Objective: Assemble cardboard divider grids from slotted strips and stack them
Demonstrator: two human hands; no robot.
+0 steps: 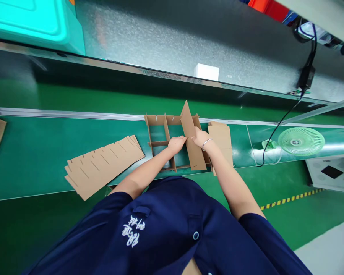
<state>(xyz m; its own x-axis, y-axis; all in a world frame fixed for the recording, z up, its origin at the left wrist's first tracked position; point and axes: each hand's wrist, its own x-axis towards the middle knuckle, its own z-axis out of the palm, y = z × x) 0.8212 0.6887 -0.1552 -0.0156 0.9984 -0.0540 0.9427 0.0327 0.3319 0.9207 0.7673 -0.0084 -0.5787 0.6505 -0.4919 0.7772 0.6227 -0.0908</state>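
Strip: slotted cardboard strip [192, 139] stands tilted over the grid, its lower end toward 6 o'clock, its top corner toward 12; held that way, its slots seem to line up with the cross pieces below.
Left hand: left hand [176, 144] has its grip closed on the strip's left edge, fingers pinching the board just above the grid.
Right hand: right hand [200, 138], with a bracelet at the wrist, has its grip closed on the strip's right face, steadying it from 3 o'clock.
Grid: half-built cardboard grid [167, 143] sits on the green worktop [40, 152] straight ahead of the person, its walls upright and interlocked, so it stands by itself.
Stack at 9 o'clock: fanned pile of flat slotted strips [103, 164] lies well apart from the grid, spread so that single pieces can be lifted.
Stack at 3 o'clock: second pile [222, 139] lies just beside the grid, partly hidden by the right forearm.
Fan: green fan [301, 141] rests at far 3 o'clock, its cable running up to 1 o'clock.
Box: white box [206, 71] sits on the metal shelf at 12 o'clock.
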